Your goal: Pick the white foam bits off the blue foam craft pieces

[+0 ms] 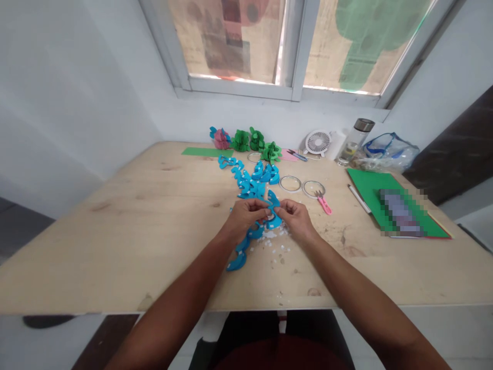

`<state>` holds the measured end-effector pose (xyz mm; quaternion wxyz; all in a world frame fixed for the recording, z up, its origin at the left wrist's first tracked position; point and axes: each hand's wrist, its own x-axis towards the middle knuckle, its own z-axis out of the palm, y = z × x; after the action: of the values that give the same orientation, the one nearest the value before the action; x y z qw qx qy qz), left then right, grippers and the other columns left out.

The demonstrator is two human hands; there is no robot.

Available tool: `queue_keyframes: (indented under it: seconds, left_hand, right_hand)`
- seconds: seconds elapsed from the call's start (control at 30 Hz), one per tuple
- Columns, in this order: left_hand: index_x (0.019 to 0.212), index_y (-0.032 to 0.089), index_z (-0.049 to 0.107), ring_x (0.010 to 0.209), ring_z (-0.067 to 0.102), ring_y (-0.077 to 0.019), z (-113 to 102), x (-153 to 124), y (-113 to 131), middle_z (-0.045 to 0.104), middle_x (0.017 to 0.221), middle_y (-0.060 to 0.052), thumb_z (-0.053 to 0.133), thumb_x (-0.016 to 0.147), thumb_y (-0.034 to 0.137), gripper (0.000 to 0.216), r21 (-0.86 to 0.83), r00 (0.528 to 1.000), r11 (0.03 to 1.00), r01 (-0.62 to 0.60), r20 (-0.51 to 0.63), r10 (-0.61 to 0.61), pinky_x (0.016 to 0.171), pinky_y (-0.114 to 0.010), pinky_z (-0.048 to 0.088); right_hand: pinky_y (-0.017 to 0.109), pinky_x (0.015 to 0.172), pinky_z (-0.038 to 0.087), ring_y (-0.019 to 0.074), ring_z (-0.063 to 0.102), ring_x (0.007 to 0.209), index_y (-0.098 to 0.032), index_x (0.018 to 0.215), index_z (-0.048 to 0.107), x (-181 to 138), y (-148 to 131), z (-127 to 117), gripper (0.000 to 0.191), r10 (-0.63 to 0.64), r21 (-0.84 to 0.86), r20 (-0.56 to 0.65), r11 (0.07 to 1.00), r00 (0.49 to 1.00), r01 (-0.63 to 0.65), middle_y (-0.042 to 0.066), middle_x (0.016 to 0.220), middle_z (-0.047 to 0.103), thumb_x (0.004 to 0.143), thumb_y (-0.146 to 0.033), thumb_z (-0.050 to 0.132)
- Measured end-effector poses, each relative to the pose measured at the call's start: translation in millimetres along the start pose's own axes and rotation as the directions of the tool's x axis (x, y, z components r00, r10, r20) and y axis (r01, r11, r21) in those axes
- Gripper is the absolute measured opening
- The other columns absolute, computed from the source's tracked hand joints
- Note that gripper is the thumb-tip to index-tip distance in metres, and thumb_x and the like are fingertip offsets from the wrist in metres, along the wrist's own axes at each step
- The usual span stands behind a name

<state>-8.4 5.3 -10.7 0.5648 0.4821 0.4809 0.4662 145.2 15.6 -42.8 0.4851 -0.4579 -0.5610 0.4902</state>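
My left hand and my right hand meet over the middle of the wooden table. Both pinch a blue paper cut-out between their fingertips. More blue paper pieces lie in a loose trail behind the hands, and a few curved ones lie just in front of my left wrist. Small white paper scraps are scattered under and in front of the hands.
Pink-handled scissors and two tape rings lie right of the blue pieces. Green paper sheets, a pen, folded green paper shapes, a small white fan, a bottle and a plastic bag sit toward the back.
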Motion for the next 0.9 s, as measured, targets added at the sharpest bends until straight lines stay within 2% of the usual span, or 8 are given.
queue_keyframes:
  seconds: [0.13, 0.3, 0.53, 0.9]
  left_hand:
    - [0.070, 0.014, 0.067, 0.043, 0.048, -0.0092, -3, 2, -1, 0.061, 0.054, -0.002, 0.072, 0.060, 0.036, 0.024, -0.039, 0.998, 0.999, 0.036, 0.057, -0.034, 0.038, -0.020, 0.035]
    - [0.063, 0.015, 0.065, 0.041, 0.044, -0.0080, -1, 3, -7, 0.057, 0.049, 0.000, 0.072, 0.059, 0.032, 0.019, -0.026, 0.999, 0.999, 0.032, -0.024, -0.033, 0.037, -0.020, 0.032]
    - [0.061, 0.015, 0.065, 0.043, 0.047, -0.0089, -2, 1, -2, 0.058, 0.051, 0.000, 0.072, 0.059, 0.032, 0.018, 0.038, 0.998, 0.998, -0.057, -0.035, 0.059, 0.041, -0.021, 0.036]
    - [0.061, 0.014, 0.063, 0.041, 0.044, -0.0077, 0, -4, 3, 0.054, 0.048, 0.003, 0.068, 0.061, 0.032, 0.019, 0.148, 0.997, 0.986, -0.073, 0.003, 0.074, 0.037, -0.018, 0.032]
  right_hand:
    - [0.024, 0.048, 0.040, 0.0118, 0.050, 0.050, -0.018, 0.068, 0.057, 1, 2, 0, 0.032, 0.029, 0.060, 0.010, 0.998, 1.000, -0.030, -0.002, 0.058, 0.057, 0.066, -0.048, 0.066]
    - [0.024, 0.048, 0.039, 0.0110, 0.049, 0.050, -0.018, 0.067, 0.057, 2, 5, 1, 0.028, 0.026, 0.079, 0.021, 0.996, 0.999, -0.028, -0.002, 0.057, 0.056, 0.066, -0.044, 0.067]
    - [0.023, 0.050, 0.038, 0.0104, 0.048, 0.050, -0.018, 0.069, 0.059, -2, -3, 3, 0.025, 0.044, 0.124, 0.057, 0.991, 0.997, -0.051, -0.003, 0.057, 0.056, 0.067, -0.041, 0.068]
    - [0.024, 0.050, 0.038, 0.0107, 0.047, 0.049, -0.016, 0.069, 0.061, 0, 1, 2, 0.028, 0.002, 0.100, -0.007, 0.995, 1.000, -0.001, -0.003, 0.055, 0.053, 0.067, -0.043, 0.068]
